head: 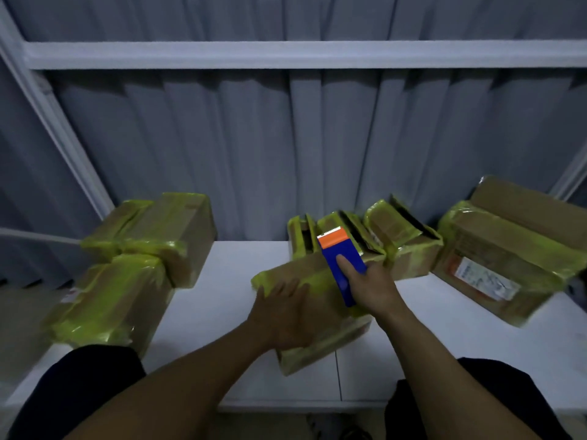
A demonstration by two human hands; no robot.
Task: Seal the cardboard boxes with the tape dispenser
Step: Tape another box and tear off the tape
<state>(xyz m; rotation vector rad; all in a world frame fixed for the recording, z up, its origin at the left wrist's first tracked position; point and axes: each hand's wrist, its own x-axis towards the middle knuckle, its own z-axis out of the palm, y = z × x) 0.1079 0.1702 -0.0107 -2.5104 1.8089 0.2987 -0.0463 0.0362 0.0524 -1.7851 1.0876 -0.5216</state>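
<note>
Gripping blue-orange tape dispenser (342,265), right hand (371,285) over cardboard box (313,312) near bench (222,300) front edge; left hand (282,315) flat on box, fingers straight.

The left hand (282,315) lies palm down, fingers straight and slightly spread, pressing flat on a cardboard box (301,266). The right hand (371,289) curls round the tape dispenser (336,252), with its index finger stretched along the top. Both bare forearms reach forward, converging toward the middle.
</note>
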